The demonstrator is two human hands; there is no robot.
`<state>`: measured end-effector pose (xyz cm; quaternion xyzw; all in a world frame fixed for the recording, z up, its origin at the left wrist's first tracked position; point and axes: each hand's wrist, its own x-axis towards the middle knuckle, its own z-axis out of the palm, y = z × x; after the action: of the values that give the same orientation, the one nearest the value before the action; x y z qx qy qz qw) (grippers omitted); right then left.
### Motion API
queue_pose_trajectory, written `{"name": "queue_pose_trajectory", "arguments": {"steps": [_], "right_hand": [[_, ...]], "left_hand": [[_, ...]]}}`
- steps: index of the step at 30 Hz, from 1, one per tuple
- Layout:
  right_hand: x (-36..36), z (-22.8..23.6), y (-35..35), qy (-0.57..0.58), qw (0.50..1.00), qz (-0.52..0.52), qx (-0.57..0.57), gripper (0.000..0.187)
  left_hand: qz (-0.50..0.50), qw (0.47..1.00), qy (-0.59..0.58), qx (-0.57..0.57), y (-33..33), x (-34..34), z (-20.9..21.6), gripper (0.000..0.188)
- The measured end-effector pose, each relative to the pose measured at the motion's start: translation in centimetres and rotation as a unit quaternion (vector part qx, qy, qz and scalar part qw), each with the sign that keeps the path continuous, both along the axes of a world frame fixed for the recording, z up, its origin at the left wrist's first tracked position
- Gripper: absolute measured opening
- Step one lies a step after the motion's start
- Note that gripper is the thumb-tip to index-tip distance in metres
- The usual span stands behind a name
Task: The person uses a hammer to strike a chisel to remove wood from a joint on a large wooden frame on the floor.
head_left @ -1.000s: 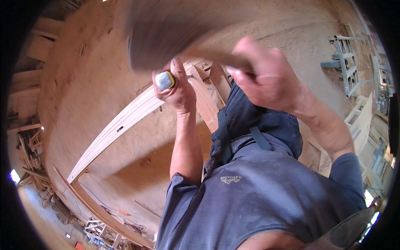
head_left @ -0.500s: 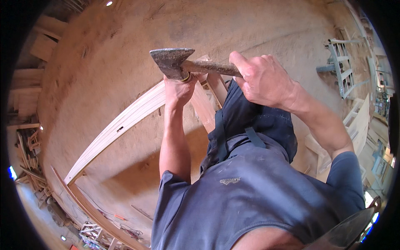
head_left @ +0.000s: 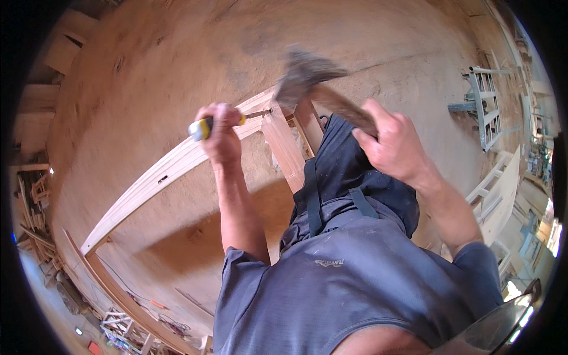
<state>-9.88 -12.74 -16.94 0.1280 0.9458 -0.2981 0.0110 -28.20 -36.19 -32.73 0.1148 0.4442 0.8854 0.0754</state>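
Note:
My left hand (head_left: 221, 135) is wrapped round the handle of a chisel (head_left: 258, 113) with yellow and grey on its grip. The tool lies nearly level, its blade pointing right to the end of a long pale timber beam (head_left: 151, 173). There the beam meets a shorter reddish wooden piece (head_left: 284, 145), close to my legs. In my right hand (head_left: 391, 142) is the wooden haft of a hatchet (head_left: 307, 78). Its dark head is smeared by motion and hangs in front of the joint, apart from the chisel's handle.
A long brown board (head_left: 115, 290) runs under the beam's far left end. An orange-handled item (head_left: 158, 305) and a cord lie on the floor nearby. A metal ladder-like frame (head_left: 488, 109) stands at right; stacked wood (head_left: 36, 133) lines the left.
My left hand has moved left and down, turning so the chisel now shows. The hatchet head has swung right, away from that hand, and my right hand has shifted right and lower.

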Motion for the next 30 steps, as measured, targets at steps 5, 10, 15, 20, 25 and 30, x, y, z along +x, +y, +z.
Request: {"name": "queue_pose_trajectory", "arguments": {"steps": [5,10,15,20,25,30], "right_hand": [[5.7,-5.0,1.4,-0.079,0.972,-0.172,-0.142,0.026],[10.5,-6.9,1.9,-0.196,0.899,-0.306,-0.245,0.021],[12.7,-9.6,1.2,-0.212,0.839,-0.360,-0.349,0.024],[10.2,-9.4,1.2,-0.218,0.873,-0.290,-0.326,0.024],[8.2,-8.6,0.6,-0.197,0.876,-0.282,-0.338,0.023],[8.2,-9.1,0.7,-0.207,0.875,-0.287,-0.330,0.020]], "left_hand": [[0.042,0.989,0.091,-0.105,1.8,2.3,0.7,0.014],[0.303,0.947,0.016,-0.106,2.1,1.4,5.2,0.016],[0.140,0.983,-0.119,0.014,-2.1,-1.3,6.3,0.017],[0.069,0.994,0.030,-0.077,-1.5,-0.5,4.3,0.017],[0.098,0.995,0.015,0.001,0.0,-1.2,2.7,0.014],[0.085,0.995,0.035,-0.023,1.8,-1.7,2.2,0.018]]}}
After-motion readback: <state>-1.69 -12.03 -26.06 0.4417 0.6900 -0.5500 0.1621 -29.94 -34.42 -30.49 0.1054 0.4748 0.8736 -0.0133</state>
